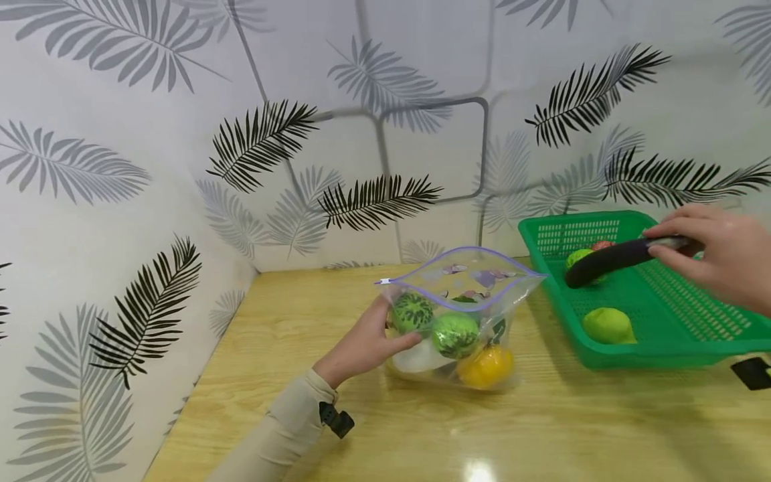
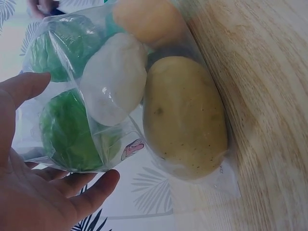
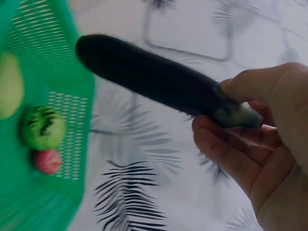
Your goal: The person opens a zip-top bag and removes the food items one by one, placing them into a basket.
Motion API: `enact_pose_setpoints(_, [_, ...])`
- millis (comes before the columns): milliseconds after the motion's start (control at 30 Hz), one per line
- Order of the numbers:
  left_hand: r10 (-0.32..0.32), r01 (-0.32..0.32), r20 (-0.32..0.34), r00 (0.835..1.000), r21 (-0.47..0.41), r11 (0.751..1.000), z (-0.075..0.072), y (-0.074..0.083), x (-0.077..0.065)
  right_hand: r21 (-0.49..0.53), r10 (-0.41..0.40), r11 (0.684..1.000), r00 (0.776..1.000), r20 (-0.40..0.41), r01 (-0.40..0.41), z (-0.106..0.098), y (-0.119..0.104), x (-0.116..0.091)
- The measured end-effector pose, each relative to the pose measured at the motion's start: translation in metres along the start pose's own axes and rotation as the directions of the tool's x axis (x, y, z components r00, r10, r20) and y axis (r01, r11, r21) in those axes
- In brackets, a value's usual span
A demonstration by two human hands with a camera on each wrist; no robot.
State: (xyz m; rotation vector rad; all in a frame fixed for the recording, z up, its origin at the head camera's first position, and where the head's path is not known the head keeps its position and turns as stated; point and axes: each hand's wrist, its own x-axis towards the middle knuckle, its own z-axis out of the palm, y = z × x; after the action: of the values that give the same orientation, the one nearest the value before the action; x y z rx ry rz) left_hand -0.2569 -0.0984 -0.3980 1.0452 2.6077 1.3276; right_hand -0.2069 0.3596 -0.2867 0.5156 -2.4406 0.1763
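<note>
A dark purple eggplant [image 1: 614, 260] is pinched by its stem end in my right hand [image 1: 723, 251], over the green basket [image 1: 593, 358]. In the right wrist view the eggplant [image 3: 154, 74] points left, gripped between thumb and fingers. My left hand [image 1: 367, 341] holds the left side of a clear zip bag [image 1: 512, 301], thumb in front and fingers behind. The bag's purple-edged mouth gapes. Inside are two green striped round vegetables [image 1: 456, 335], a yellow-orange one [image 1: 484, 366], a white one [image 2: 114, 79] and a potato [image 2: 185, 115].
In the basket lie a yellow-green pear-shaped fruit [image 1: 608, 326], a small green striped one [image 3: 44, 127] and a red one [image 3: 47, 162]. Beneath is a wood-grain table [image 1: 289, 301]. A leaf-patterned wall covering [image 1: 361, 80] stands behind.
</note>
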Motion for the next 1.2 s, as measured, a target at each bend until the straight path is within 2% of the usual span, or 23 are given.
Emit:
enact_pose_setpoints(67, [0.007, -0.007, 0.005, 1.000, -0.014, 1.000, -0.001, 0.000, 0.000, -0.026, -0.003, 1.000, 0.995, 0.095, 0.005, 0.015, 0.001, -0.006])
enact_pose_setpoints(200, [0.035, -0.035, 0.006, 0.999, -0.040, 0.999, -0.002, 0.001, 0.002, 0.004, -0.003, 1.000, 0.969, 0.248, 0.001, 0.040, -0.001, -0.012])
enact_pose_setpoints(300, [0.046, -0.046, 0.006, 0.999, -0.041, 0.998, -0.001, 0.002, 0.002, 0.035, -0.030, 0.999, 0.949, 0.313, 0.020, 0.051, -0.004, -0.013])
enact_pose_setpoints(467, [0.069, -0.068, 0.015, 0.997, -0.063, 0.996, -0.003, 0.016, 0.001, 0.099, -0.050, 0.995, 0.928, 0.369, 0.014, 0.051, -0.005, -0.015])
enact_pose_setpoints(567, [0.059, -0.058, 0.024, 0.998, -0.067, 0.996, -0.005, 0.027, -0.003, 0.154, -0.069, 0.988, 0.909, 0.411, 0.005, 0.048, -0.006, -0.016])
enact_pose_setpoints(700, [0.051, -0.049, 0.036, 0.998, -0.052, 0.997, -0.003, 0.018, -0.002, 0.203, -0.088, 0.979, 0.882, 0.464, -0.009, 0.046, -0.008, -0.019])
enact_pose_setpoints(800, [0.052, -0.051, 0.034, 0.998, -0.044, 0.998, -0.001, 0.005, 0.001, 0.236, -0.098, 0.971, 0.850, 0.518, -0.032, 0.047, -0.009, -0.020])
enact_pose_setpoints(1033, [0.067, -0.061, 0.048, 0.997, -0.113, 0.992, -0.008, 0.032, -0.006, 0.288, -0.176, 0.958, 0.764, 0.621, -0.014, 0.061, -0.009, -0.026])
enact_pose_setpoints(1133, [0.077, -0.070, 0.054, 0.996, -0.122, 0.990, -0.008, 0.032, -0.005, 0.290, -0.178, 0.957, 0.761, 0.624, -0.014, 0.068, -0.006, -0.029])
enact_pose_setpoints(1200, [0.078, -0.071, 0.056, 0.995, -0.122, 0.990, -0.009, 0.032, -0.005, 0.280, -0.164, 0.960, 0.783, 0.600, -0.014, 0.069, -0.007, -0.028])
